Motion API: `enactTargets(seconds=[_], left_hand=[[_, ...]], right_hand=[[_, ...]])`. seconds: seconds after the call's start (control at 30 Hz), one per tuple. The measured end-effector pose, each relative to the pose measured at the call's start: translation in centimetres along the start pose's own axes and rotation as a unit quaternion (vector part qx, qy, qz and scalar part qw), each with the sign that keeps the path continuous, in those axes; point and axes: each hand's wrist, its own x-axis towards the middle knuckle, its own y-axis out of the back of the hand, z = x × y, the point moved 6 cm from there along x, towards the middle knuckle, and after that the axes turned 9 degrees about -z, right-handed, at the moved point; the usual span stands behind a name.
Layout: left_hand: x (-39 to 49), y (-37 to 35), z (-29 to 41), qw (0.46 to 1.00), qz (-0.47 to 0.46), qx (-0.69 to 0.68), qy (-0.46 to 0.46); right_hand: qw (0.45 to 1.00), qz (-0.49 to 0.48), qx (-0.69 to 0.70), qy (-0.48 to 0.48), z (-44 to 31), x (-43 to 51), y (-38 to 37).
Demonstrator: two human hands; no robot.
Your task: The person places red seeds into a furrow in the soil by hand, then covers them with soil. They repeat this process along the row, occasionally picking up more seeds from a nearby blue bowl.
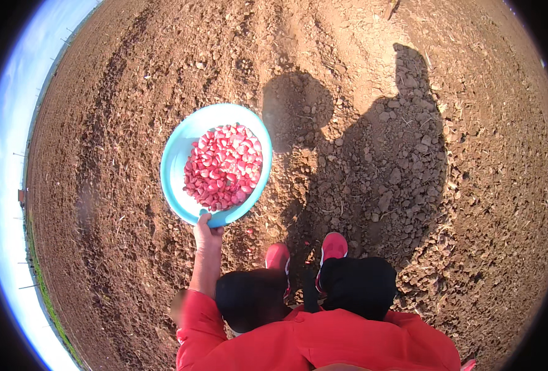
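Observation:
My left hand (208, 235) grips the near rim of a light-blue plastic basin (180, 150), its thumb over the edge. The basin is held out ahead of me, to the left, above the soil. Inside lies a heap of pink-red pieces that look like garlic cloves (223, 162), piled more to the right, with the basin's pale bottom bare on the left. My right hand is out of view. A few small pink-red pieces (249, 231) lie on the ground between the basin and my feet.
Cloddy brown tilled soil (130, 185) with bits of straw and shallow furrows surrounds me. My red shoes (334, 246) stand on it, below black trousers (359, 285). My shadow (390, 162) falls ahead. Poles and a green strip (47, 297) edge the field far left.

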Motion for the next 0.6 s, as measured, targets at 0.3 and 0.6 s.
enactTargets(seconds=[0.3,0.6], left_hand=[[-10.3,-6.4,2.5,0.992,-0.126,-0.001,-0.009],[-16.4,-8.1,0.1,0.984,-0.179,0.006,-0.007]], right_hand=[[0.994,0.057,0.089,-0.002,8.4,-7.5,0.7],[0.65,0.441,0.16,0.597,-20.5,-30.8,28.0]])
